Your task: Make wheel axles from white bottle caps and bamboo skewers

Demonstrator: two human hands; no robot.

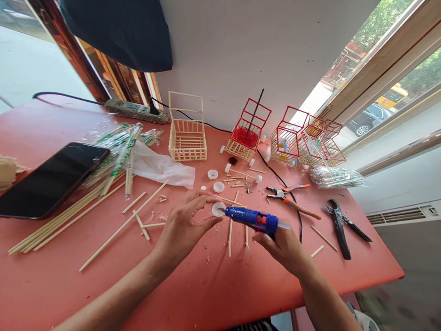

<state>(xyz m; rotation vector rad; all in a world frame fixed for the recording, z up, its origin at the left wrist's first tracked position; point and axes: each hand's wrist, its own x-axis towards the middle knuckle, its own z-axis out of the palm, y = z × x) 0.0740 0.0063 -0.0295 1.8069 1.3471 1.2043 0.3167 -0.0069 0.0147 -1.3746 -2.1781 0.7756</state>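
Observation:
My right hand (280, 246) grips a blue hot glue gun (253, 219) with its nozzle pointing left. The nozzle tip meets a small white bottle cap (218, 209) that my left hand (186, 223) pinches between thumb and fingers just above the red table (213, 285). Thin wooden sticks (230, 234) lie on the table under and between the hands. Two more white caps (218, 186) rest a little farther back.
An unpainted stick basket (187, 133) and several red-framed stick carts (248, 133) stand along the wall. Orange-handled pliers (291, 197) and black cutters (339, 225) lie at the right. A black phone (51, 179), a chopstick bundle (113, 156) and a power strip (136, 110) are at the left.

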